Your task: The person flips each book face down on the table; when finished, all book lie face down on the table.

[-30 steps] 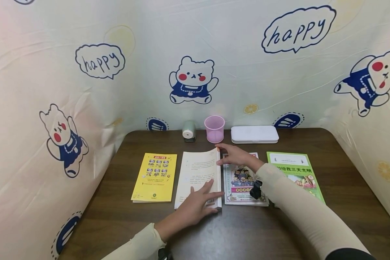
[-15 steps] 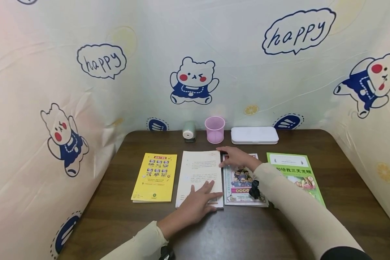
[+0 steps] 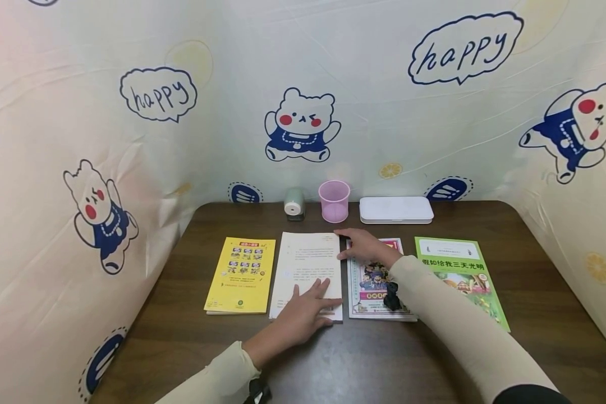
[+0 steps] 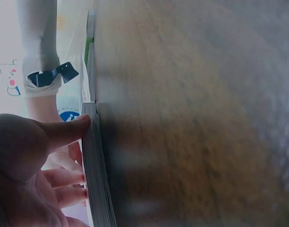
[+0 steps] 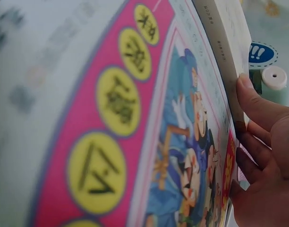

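Observation:
A thick white book (image 3: 310, 255) lies flat near the middle of the table. My left hand (image 3: 300, 317) rests on its lower part with the fingers spread; in the left wrist view the thumb (image 4: 71, 130) touches the edge of the page block (image 4: 96, 165). At the book's far right corner is my right hand (image 3: 366, 247), its thumb (image 5: 258, 101) against the spine (image 5: 222, 54) in the right wrist view and its other fingers around the corner. Below the right hand lies a colourful illustrated book (image 3: 373, 286), partly covered by the arm.
To the left lies a yellow book (image 3: 242, 275), to the right a green-covered book (image 3: 464, 275). Along the back edge stand a green-and-white pencil sharpener (image 3: 294, 203), a pink cup (image 3: 334, 202) and a white flat case (image 3: 396, 210). A printed curtain (image 3: 232, 140) hangs behind the table (image 3: 384, 359).
The white book's right side was slightly raised and now lies flat. It shifted a little right, then back left, leaving a narrow gap to the illustrated book. Both hands stayed on it.

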Motion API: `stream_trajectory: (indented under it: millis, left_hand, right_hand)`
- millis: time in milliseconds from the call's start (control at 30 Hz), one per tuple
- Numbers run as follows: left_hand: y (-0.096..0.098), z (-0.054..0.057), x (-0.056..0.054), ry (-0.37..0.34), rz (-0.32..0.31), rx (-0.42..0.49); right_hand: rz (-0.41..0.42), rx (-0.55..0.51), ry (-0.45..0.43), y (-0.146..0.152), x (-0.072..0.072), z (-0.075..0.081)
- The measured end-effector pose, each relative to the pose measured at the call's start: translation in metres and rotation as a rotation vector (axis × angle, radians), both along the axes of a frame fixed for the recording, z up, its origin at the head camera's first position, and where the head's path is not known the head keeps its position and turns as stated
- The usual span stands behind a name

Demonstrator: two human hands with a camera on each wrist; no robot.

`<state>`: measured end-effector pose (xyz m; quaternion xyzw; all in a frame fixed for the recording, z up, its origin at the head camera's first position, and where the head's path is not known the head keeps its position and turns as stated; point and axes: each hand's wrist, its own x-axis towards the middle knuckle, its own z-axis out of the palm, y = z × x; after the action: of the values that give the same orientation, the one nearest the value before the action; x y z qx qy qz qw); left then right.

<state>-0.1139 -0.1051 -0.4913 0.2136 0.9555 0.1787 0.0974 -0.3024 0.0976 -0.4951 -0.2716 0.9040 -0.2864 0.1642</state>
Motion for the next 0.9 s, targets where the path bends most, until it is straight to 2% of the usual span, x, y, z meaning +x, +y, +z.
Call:
stream_trajectory:
  millis: [500, 900]
  left_hand:
    - [0.002, -0.003, -0.002, 0.007, -0.007, -0.021]
    - [0.004, -0.003, -0.003, -0.005, -0.001, -0.021]
  right_hand:
    - [-0.024, 0.008, -0.025, 0.008, 0.001, 0.000]
    - [-0.019, -0.003, -0.067, 0.035, 0.000, 0.000]
